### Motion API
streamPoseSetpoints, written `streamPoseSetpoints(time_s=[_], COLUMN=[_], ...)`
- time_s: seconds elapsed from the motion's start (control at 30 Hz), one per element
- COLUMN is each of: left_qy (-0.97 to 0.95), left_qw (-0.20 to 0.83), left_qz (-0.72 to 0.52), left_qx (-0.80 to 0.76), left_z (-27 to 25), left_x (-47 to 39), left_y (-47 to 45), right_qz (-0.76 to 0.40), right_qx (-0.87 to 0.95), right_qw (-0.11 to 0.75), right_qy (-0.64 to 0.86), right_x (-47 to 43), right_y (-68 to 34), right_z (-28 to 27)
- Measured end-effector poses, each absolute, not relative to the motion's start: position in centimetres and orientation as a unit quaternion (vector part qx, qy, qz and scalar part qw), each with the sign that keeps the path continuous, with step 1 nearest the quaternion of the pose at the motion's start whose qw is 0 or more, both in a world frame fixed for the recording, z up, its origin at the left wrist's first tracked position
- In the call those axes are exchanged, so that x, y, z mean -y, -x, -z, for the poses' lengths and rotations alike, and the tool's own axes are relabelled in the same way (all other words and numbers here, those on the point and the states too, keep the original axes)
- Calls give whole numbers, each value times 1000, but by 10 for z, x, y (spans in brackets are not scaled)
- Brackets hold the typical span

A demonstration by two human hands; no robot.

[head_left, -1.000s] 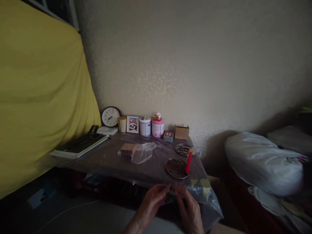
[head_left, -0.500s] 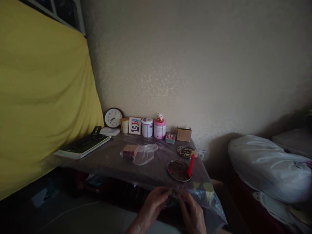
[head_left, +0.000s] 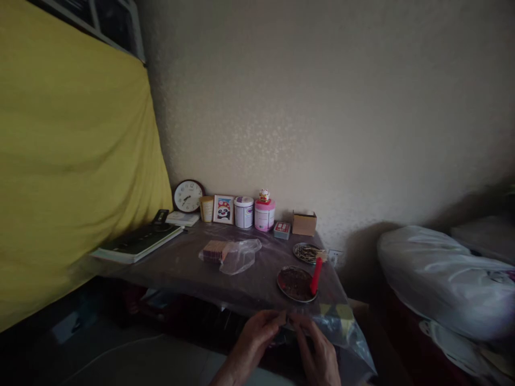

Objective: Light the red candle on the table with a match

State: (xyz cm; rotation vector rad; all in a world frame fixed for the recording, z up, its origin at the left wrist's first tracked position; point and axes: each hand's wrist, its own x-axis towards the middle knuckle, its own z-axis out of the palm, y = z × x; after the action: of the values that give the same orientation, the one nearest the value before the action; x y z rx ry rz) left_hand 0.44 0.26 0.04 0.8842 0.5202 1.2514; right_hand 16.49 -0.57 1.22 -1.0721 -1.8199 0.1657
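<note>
My left hand (head_left: 254, 340) and my right hand (head_left: 319, 348) meet low in the view, just in front of the table's near edge. Their fingertips pinch a small dark object (head_left: 287, 320) between them; it is too dim to tell what it is. A clear plastic sheet (head_left: 341, 329) hangs over the table's corner under my right hand. Just beyond the hands a round metal dish (head_left: 293, 282) holds dark bits, and a red stick (head_left: 316, 275) leans on its right rim.
On the plastic-covered table (head_left: 181, 262) lie a clear bag with a brown block (head_left: 227, 253), a second metal dish (head_left: 304, 252), a clock (head_left: 188, 195), tins, a small picture and a cardboard box (head_left: 304, 223). Yellow cloth (head_left: 68, 161) hangs at left; a white bag (head_left: 438, 279) lies at right.
The view has tilted slightly, so the table and hands sit a little lower. Both hands stay together on the small object.
</note>
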Motion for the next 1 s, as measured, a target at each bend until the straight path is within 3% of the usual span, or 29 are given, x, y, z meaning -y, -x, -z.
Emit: streamPoseSetpoints(time_s=[0.8,1.0], left_qy=[-346,-358], left_qw=[705,707], left_qz=[-573,-567], left_qx=[-236,-224], left_z=[4,-15], left_x=[-6,-3], left_y=[-8,-8], right_qz=[-76,-67], right_qx=[746,739], right_qw=[490,508], right_qy=[444,437], right_x=[-1,1], right_y=[-167,-161], right_z=[-13,-24])
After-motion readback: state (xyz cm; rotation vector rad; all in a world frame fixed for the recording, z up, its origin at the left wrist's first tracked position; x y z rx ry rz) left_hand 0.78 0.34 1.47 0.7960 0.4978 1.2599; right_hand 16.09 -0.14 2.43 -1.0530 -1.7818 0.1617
